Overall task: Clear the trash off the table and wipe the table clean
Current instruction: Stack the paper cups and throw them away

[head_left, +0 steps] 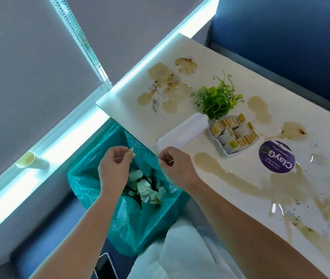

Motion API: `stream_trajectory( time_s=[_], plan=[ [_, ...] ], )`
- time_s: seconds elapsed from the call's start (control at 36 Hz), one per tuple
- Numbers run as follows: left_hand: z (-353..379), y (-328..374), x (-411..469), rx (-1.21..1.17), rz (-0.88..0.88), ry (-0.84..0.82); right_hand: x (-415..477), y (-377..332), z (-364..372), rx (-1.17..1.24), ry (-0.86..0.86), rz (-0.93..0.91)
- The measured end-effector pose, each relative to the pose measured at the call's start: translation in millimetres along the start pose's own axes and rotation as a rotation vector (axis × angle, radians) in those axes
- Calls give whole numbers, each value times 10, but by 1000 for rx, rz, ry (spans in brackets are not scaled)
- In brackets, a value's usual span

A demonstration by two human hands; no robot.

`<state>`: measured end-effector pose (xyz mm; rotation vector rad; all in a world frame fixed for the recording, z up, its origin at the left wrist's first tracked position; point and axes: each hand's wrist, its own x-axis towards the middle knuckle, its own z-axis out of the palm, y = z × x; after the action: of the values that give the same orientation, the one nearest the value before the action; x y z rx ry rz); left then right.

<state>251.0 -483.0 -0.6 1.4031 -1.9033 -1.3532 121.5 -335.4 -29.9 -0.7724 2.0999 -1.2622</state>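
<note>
My left hand hovers over the bin lined with a teal bag and pinches a small yellowish scrap between its fingertips. My right hand is at the table's near corner, fingers curled, pinching a thin clear film that hangs down into the bin. Crumpled tissues and dark sticks lie inside the bin. The white table carries many brown spill stains and dark crumbs.
On the table stand a roll of white paper, a small green plant, a white tray of sachets and a purple round sticker. A paper cup lies on the window ledge. A phone rests on the blue seat.
</note>
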Motion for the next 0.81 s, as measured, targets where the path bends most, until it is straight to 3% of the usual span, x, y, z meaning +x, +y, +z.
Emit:
stream_trajectory(
  time_s=[0.22,0.42,0.5,0.67,0.81],
  plan=[
    [-346,-539,170,16,-164,13,180,41,717,-94,-78,9],
    [-417,-886,298,48,-216,-41,228,144,1058,-132,-92,173],
    [-386,-949,342,93,-229,-50,245,182,1111,-121,-187,325],
    [-371,-1321,467,206,-342,-275,218,253,1120,-242,-364,483],
    [-370,-1434,422,173,-356,-295,133,291,1058,-212,-356,490]
  ],
)
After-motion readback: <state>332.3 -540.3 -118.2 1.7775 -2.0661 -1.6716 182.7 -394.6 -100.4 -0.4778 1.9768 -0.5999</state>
